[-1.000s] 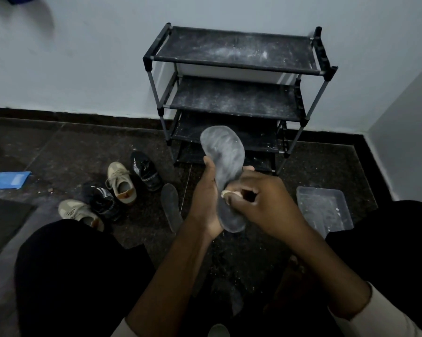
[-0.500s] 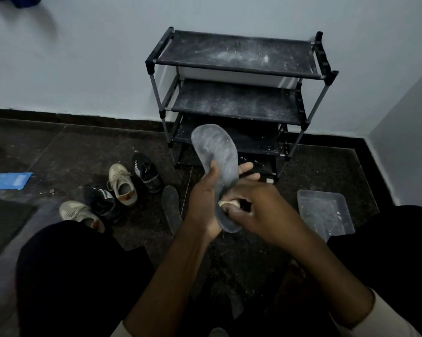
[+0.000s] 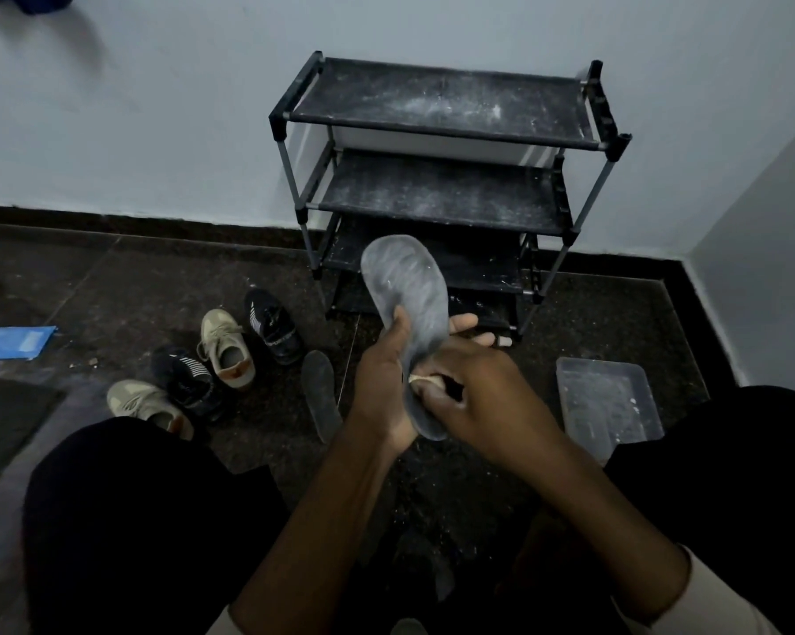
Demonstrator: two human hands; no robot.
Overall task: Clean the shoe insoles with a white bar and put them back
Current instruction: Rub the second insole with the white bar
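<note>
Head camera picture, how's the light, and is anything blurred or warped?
Head view: dim, bluish light with no glare; the insole in the left hand and the white bar pinched by the right hand read sharply enough; the dark trousers lose all detail; the shoe rack posts lean inward toward the floor, likely wide-angle distortion.

I'm seeing a matt grey insole (image 3: pixel 407 286), streaked chalky white. The rack (image 3: pixel 437 107) has dusty black cloth shelves on metal tubes; the tray (image 3: pixel 606 405) looks like cloudy plastic.
</note>
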